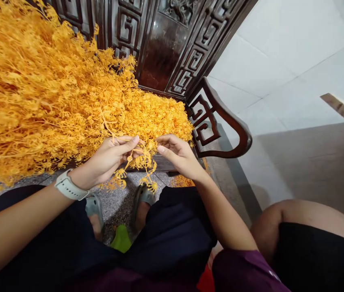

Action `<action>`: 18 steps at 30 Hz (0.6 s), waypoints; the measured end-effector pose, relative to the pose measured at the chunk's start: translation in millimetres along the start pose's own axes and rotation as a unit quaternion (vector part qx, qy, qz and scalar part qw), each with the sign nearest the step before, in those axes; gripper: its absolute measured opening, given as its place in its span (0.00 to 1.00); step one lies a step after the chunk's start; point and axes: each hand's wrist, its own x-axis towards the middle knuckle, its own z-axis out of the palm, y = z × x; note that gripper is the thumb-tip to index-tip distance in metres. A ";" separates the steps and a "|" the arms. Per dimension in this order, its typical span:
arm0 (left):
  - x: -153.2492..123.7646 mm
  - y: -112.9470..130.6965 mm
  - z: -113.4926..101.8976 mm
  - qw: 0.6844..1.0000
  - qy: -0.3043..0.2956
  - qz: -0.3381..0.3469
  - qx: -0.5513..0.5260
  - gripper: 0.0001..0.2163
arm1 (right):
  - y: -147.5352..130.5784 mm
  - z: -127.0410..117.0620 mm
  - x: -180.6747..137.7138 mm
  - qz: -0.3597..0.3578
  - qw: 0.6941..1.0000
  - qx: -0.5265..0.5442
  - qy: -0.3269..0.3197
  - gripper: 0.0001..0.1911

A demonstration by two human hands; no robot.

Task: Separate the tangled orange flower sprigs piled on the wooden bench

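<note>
My left hand [106, 158], with a pale watch strap on its wrist, is closed in a pinch on a yellow-orange plastic flower sprig [145, 162]. Thin stems and small spidery heads dangle from those fingers. Just to the right, my right hand [180, 156] is half curled beside the sprig's heads, its thumb and fingertips apart. Nothing shows clearly between them. Behind both hands a big heap of similar yellow-orange plastic sprigs [68, 97] covers the seat of a dark carved wooden bench.
The bench's carved back [162, 48] rises behind the heap, and its curved armrest [241, 138] juts out at right. More yellow pieces [182, 181] lie under the seat. A bright green object [121, 239] is on the speckled floor. Another person's bent leg [314, 215] is at right.
</note>
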 end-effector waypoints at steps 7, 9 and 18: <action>0.5 -0.6 6.3 1.000 -0.018 0.012 0.000 0.14 | -3.3 12.4 -4.2 0.007 0.997 0.069 -0.038 0.11; 1.3 -2.3 7.7 0.999 -0.029 0.010 0.009 0.14 | -5.1 14.9 -1.3 0.015 0.995 0.098 -0.031 0.11; -5.0 -1.1 6.0 0.990 -0.102 0.025 0.097 0.11 | -4.2 -1.2 2.8 0.012 0.959 0.276 0.061 0.17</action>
